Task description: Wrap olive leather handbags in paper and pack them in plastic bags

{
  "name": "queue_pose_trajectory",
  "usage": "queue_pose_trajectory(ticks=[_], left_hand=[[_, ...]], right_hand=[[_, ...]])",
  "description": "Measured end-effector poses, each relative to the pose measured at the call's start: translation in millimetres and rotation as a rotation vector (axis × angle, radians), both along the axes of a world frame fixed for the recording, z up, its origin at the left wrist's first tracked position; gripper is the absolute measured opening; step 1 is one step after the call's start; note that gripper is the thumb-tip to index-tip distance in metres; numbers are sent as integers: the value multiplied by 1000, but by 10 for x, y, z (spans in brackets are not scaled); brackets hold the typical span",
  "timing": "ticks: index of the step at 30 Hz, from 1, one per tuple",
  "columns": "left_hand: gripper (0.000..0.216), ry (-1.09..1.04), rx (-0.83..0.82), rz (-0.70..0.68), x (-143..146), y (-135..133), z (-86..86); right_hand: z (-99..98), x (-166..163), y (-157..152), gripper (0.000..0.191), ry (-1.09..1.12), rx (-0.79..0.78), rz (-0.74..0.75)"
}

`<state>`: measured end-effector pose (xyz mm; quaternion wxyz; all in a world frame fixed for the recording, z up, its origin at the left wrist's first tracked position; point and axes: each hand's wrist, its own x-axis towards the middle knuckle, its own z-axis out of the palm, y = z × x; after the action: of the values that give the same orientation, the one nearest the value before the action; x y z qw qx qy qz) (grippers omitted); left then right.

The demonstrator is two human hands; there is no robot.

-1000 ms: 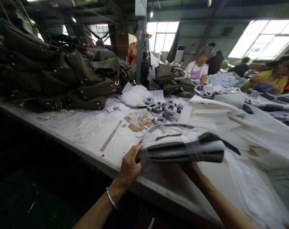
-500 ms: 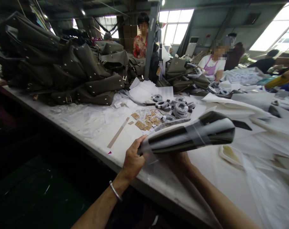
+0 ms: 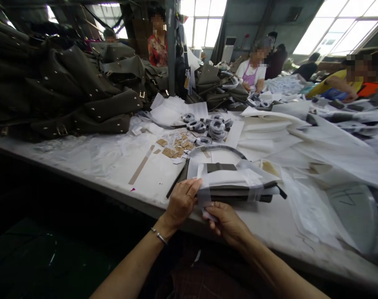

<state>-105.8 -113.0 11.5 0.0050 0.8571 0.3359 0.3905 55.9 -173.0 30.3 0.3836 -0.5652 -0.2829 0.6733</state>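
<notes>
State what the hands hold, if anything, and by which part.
The left hand holds the wrapped bag at its left end; the right hand apparently pinches the lower end of the translucent strip.

The head camera looks forward and down over the nearby table.

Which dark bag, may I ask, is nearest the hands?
The bag touching the left hand, crossed by translucent strips; the other dark bags lie farther back.

A magenta scrap is lying near the table's front edge. A tan strip is slanting beyond it.
</notes>
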Motion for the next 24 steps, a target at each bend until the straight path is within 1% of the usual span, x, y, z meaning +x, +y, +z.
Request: queue_pose_trajectory(ticks=[2, 3, 4, 6, 7, 8, 9, 10, 11, 13, 14, 15, 16, 17, 18, 20, 21, 23, 24], left_hand=[[56, 15, 27, -17, -8, -15, -29], [55, 23, 44, -29, -16, -22, -33], [54, 33, 59, -42, -24, -29, -31], [54, 62, 82, -69, -40, -47, -23], [53, 79, 89, -81, -46, -56, -20], [51, 93, 92, -91, -51, -63, -21], [50, 102, 91, -95, -54, -69, -24], [48, 103, 91, -97, -56, -72, -31], [47, 97, 96, -98, -57, -72, -40], [46, 79, 113, -94, -57, -66, -57], [46, 75, 120, -93, -56, -62, -64], [46, 76, 126, -92, -56, -58, -67], [46, 80, 130, -91, -56, -54, -68], [46, 85, 132, -89, -56, -51, -67], [46, 91, 134, -87, -57, -49, -64], [45, 95, 142, -83, -59, -47, -56], [45, 93, 147, -82, -60, -47, -53], [44, 87, 154, -88, -61, -48, -51], [43, 83, 156, -90, -61, -48, -52]], right_hand=[[-3, 20, -113, 46, 3, -12, 12], [12, 30, -173, 44, -35, -4, 58], [44, 42, -233, 42, -91, 3, 141], [181, 82, -339, 32, -188, -14, 412], [287, 114, -370, 26, -215, -25, 555], [410, 155, -376, 20, -234, -22, 666], [543, 205, -348, 16, -255, 10, 728], [673, 262, -281, 15, -306, 82, 725], [789, 324, -173, 17, -400, 192, 671], [941, 446, 151, 22, -701, 468, 479], [968, 496, 350, 21, -878, 594, 385], [959, 531, 558, 21, -1047, 684, 318], [920, 547, 762, 23, -1190, 719, 315], [857, 542, 949, 26, -1295, 698, 364], [777, 516, 1111, 29, -1350, 654, 448], [604, 418, 1337, 28, -1355, 593, 585], [529, 361, 1402, 27, -1337, 583, 629], [430, 272, 1454, 28, -1312, 589, 666], [412, 253, 1455, 29, -1303, 593, 677]])
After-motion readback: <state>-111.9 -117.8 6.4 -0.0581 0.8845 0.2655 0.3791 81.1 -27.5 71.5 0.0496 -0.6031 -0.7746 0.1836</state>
